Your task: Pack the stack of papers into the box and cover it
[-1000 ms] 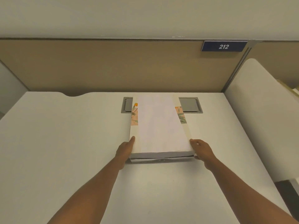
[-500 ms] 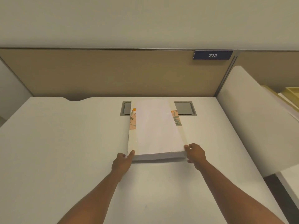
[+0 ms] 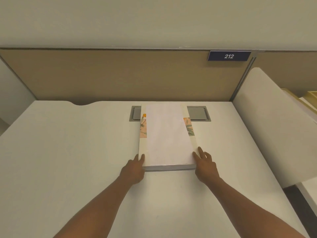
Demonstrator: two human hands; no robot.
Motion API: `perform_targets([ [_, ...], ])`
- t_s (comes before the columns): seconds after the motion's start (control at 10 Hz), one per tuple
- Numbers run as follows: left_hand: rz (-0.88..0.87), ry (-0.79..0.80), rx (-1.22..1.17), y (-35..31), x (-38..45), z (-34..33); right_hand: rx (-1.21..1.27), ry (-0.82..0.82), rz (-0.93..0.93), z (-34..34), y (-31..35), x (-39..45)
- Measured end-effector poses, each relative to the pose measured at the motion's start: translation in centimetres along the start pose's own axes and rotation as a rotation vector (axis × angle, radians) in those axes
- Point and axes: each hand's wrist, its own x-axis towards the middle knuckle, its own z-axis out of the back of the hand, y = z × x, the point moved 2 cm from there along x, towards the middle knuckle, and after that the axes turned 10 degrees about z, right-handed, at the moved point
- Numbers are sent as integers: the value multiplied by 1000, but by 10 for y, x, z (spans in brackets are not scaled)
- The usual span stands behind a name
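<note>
A flat white box (image 3: 167,134) lies closed on the white desk (image 3: 68,152), long side pointing away from me. Its top is a pale panel between cream side strips with floral patches. No loose papers show, and the box's inside is hidden. My left hand (image 3: 133,169) rests against the near left corner, fingertips touching the side. Fingers spread, my right hand (image 3: 205,164) lies against the near right corner and edge. Neither hand is closed around the box.
A grey cable hatch (image 3: 197,113) is set in the desk behind the box, partly covered by it. A beige partition with a "212" sign (image 3: 229,56) backs the desk. A white side divider (image 3: 265,126) rises on the right.
The near end of the box top, lifted with a dark gap beneath it a second ago, now lies flat. Both hands have loosened from gripping the corners, and the right hand's fingers have spread.
</note>
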Motion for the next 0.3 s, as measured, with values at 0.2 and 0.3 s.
perform_targets([
  [0.2,-30,-2,94,-4,-3,30,-18,80,-6,23,6,6],
  [0.3,-55,-48,56,-5,-6,39,-48,-10,50,33,12,9],
])
